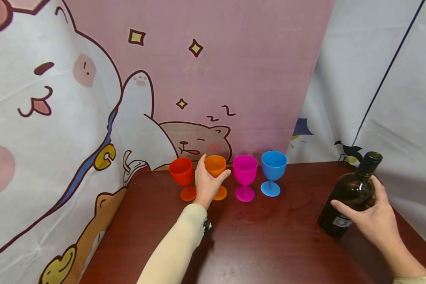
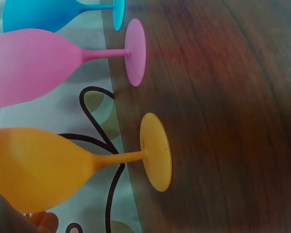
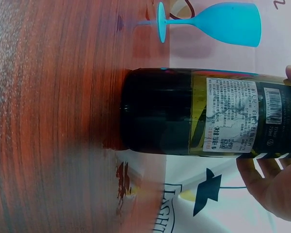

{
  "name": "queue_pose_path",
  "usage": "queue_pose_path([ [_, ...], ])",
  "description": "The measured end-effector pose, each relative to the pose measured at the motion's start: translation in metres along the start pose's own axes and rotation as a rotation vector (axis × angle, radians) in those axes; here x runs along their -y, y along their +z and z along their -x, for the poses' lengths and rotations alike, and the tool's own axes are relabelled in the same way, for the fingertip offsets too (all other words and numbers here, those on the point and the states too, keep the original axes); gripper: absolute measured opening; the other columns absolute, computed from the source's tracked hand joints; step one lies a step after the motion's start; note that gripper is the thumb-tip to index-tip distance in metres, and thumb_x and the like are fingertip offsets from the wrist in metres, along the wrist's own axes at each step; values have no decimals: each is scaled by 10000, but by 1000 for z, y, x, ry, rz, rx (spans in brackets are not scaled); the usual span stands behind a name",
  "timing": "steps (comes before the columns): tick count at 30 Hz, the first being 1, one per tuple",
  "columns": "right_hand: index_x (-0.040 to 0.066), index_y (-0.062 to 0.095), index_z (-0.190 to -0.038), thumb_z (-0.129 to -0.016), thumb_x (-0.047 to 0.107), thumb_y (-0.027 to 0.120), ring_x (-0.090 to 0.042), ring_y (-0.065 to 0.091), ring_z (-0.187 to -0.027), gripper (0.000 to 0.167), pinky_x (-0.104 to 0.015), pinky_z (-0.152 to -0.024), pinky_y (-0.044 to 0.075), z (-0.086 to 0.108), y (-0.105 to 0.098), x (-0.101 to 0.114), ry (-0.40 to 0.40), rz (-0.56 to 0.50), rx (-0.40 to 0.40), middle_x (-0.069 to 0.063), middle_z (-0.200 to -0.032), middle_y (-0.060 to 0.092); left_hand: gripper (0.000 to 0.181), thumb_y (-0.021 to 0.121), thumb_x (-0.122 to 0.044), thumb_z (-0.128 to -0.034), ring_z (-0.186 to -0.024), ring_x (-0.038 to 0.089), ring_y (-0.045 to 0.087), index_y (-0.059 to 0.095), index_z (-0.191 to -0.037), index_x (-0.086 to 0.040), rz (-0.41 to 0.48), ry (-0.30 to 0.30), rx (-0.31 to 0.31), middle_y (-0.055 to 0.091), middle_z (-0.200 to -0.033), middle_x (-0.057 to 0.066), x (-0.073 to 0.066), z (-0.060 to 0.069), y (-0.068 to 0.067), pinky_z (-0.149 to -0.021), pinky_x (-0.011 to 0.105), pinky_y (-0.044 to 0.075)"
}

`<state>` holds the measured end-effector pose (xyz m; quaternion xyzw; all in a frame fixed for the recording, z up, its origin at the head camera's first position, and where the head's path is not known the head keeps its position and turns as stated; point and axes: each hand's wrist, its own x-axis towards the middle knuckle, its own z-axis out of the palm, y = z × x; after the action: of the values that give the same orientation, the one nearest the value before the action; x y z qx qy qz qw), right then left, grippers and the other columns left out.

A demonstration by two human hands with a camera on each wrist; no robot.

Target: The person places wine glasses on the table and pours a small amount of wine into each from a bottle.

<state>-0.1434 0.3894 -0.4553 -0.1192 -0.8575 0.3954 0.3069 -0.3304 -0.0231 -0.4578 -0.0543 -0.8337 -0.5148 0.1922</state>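
My left hand grips the bowl of an orange goblet, thumb on one side and fingers on the other. The goblet's round foot is at the tabletop. On the right, my right hand is wrapped around a dark wine bottle with an uncovered mouth; its base is at the table. A white printed label and a barcode show on the bottle in the right wrist view. Beside the orange goblet stand a red goblet to its left and a pink goblet to its right.
A blue goblet stands at the right end of the row, near the back edge of the brown wooden table. Behind the table hangs a pink and white cartoon cloth, with a white cloth along the right side.
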Motion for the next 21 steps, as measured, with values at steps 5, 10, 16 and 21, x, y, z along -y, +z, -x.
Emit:
queue_pose_path([
  [5, 443, 287, -1662, -775, 244, 969, 101, 423, -1325, 1136, -244, -1155, 314, 0, 0, 1, 21, 23, 6, 273, -1442, 455, 1001, 921, -430, -820, -1391, 344, 575, 381, -1628, -191, 19, 15, -11, 527, -1608, 106, 1, -1, -2, -1208, 529, 467],
  [10, 437, 300, -1659, -764, 220, 974, 148, 421, -1265, 1140, -144, -1098, 292, 0, 0, 1, 9, 8, -7, 299, -1401, 468, 983, 914, -416, -824, -1330, 304, 615, 383, -1628, -222, 25, 29, 18, 558, -1576, 79, -3, 6, -12, -1146, 493, 533],
  [16, 439, 306, -1654, -761, 204, 974, 244, 355, -1178, 1140, -86, -1062, 255, 0, 0, 1, 1, -8, -10, 369, -1353, 439, 953, 916, -400, -819, -1284, 269, 637, 406, -1612, -258, 28, 61, 95, 607, -1499, 45, -12, 22, -27, -1083, 463, 581],
  [21, 460, 284, -1657, -775, 236, 965, 191, 374, -1273, 1136, -183, -1157, 281, 0, 1, 1, 35, 12, -10, 250, -1446, 488, 926, 925, -388, -811, -1272, 219, 646, 438, -1587, -256, 60, 82, 160, 598, -1517, -13, -18, 37, -37, -1082, 419, 583],
])
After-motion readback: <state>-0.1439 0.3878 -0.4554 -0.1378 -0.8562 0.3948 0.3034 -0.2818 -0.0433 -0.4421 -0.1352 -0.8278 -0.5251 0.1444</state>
